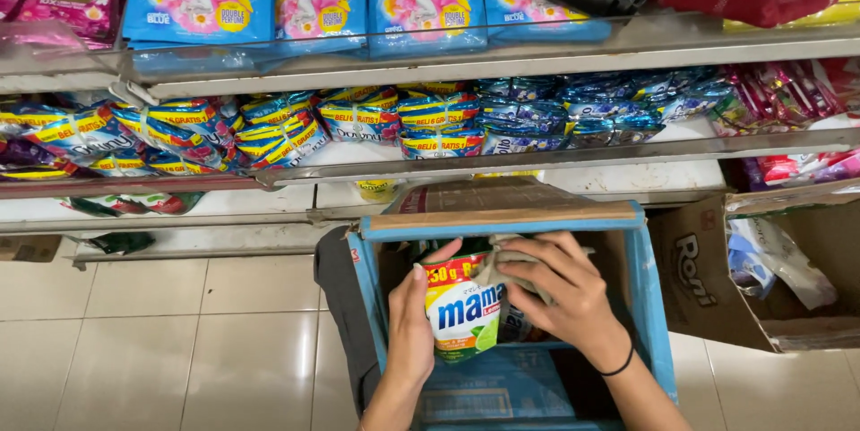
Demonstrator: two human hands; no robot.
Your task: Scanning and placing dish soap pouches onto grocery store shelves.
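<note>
Over the open blue carton (645, 288), the left hand (412, 328) grips 1 green refill pouch (461, 319) from 9 o'clock while the right hand (564, 292) presses a grey cloth (506, 261) on its top, so I think firm support with gentle wiping is best.

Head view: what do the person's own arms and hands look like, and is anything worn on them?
Both forearms are bare, with no sleeves in view. The right hand has a thin black band around its wrist. The left hand wears nothing: no glove, ring or watch shows. Fingernails are short and unpainted.
</note>
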